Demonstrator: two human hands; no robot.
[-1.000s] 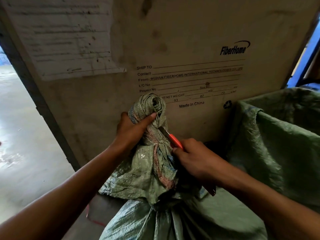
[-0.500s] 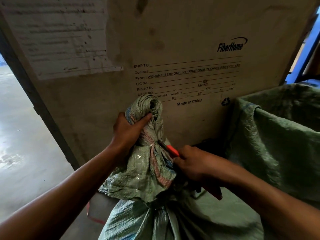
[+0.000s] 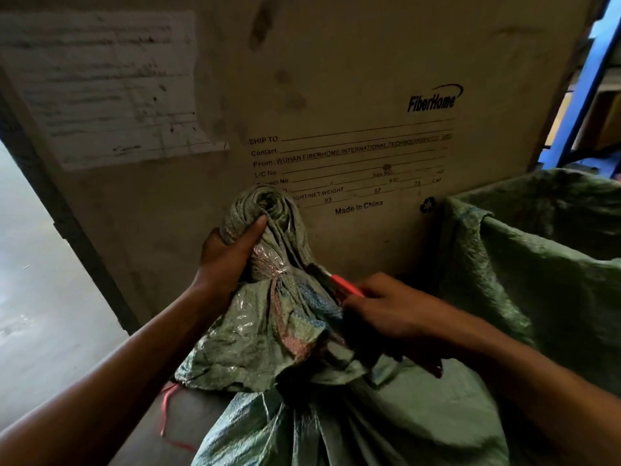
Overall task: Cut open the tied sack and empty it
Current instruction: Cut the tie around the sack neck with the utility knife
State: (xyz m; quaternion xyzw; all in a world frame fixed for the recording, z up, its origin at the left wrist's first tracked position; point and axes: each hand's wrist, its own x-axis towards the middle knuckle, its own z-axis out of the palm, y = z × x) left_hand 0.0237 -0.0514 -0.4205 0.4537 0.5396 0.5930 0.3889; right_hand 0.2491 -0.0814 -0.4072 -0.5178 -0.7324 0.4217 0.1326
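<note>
A green woven sack stands in front of me, its neck twisted into an upright bundle. My left hand grips that bundle from the left, thumb pressed near its top. My right hand holds an orange-handled knife. The blade points left into the right side of the neck, just below my left hand. The blade tip is hidden in the folds. A flap of sack cloth hangs down over the tied part.
A large cardboard crate with printed shipping text stands right behind the sack. An open green sack is at the right. A pink string lies at the lower left. Concrete floor stretches to the left. A blue frame rises at the upper right.
My right hand has drawn the knife down and to the right along the neck. My left hand keeps its grip on the bundle.
</note>
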